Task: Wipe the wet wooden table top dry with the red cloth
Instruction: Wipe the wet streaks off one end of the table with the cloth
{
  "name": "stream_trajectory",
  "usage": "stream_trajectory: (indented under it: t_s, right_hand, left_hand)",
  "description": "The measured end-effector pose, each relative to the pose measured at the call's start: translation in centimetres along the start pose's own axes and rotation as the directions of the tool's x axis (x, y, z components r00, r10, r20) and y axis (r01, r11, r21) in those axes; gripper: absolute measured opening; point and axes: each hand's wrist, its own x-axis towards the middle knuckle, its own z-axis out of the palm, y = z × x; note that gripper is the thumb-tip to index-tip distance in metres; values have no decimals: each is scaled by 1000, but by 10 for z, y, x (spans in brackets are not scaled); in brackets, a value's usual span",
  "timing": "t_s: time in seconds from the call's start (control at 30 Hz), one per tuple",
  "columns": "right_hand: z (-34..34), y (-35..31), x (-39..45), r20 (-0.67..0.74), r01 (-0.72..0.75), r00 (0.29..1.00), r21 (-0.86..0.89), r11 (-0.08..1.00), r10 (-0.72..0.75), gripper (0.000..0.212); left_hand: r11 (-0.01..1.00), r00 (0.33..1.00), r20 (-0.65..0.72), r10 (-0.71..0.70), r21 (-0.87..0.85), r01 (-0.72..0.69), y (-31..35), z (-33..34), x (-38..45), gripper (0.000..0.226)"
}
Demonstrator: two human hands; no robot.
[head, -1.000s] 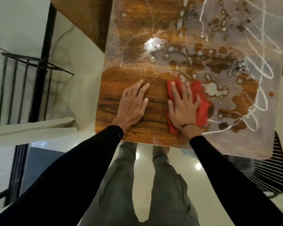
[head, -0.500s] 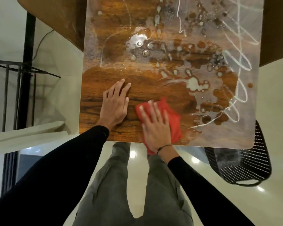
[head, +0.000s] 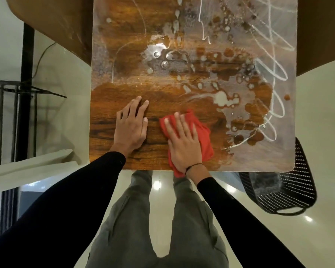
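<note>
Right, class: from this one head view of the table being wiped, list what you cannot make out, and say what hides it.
- Far end of the table top: cut off by the top edge of the head view.
- Middle of the red cloth: covered by the flat right hand.
- Wood under the left hand: hidden, wet or dry unknown.
- Black mesh chair: partly behind the table corner.

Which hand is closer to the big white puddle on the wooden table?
Right. The right hand presses flat on the red cloth, just below-left of the big white puddle. The left hand lies flat on bare wood, farther left.
</note>
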Motion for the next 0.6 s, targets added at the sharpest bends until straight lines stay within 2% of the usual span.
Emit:
stream_trajectory:
  t_s: [0.07,0.13,0.23,0.33,0.4,0.47,0.53,0.57,0.6]
  right_hand:
    - [3,22,-21,63,245,968,-21,969,-244,69]
    - [-3,56,-39,85,266,961,-36,963,-262,69]
    - [-19,89,-43,34,41,999,-40,998,-39,68]
    - [-25,70,-6,-51,-212,976,36,977,214,68]
    - [-23,48,18,-59,-253,965,65,965,257,69]
    - [-21,36,18,-11,-100,995,50,994,100,69]
    - [-18,47,-6,52,134,990,2,991,-134,67]
    - [-18,60,-17,71,207,976,-16,978,-206,66]
    - [-20,72,-27,74,215,974,-21,976,-213,65]
  left_hand:
    - [1000,1000,6,-4,-10,4,2,0,0,58]
    - [1000,1000,0,-3,-11,3,3,-1,0,58]
    - [1000,1000,15,4,-8,-4,1,0,1,60]
    - [1000,999,40,26,11,-27,-2,2,1,61]
    - [997,996,47,79,18,-79,-1,1,1,61]
    - [991,990,55,130,15,-131,6,-3,3,61]
    - [986,985,56,164,-30,-162,27,-4,5,62]
    - [985,983,65,170,-55,-166,42,-3,7,62]
    - [983,982,82,172,-78,-166,54,-1,8,63]
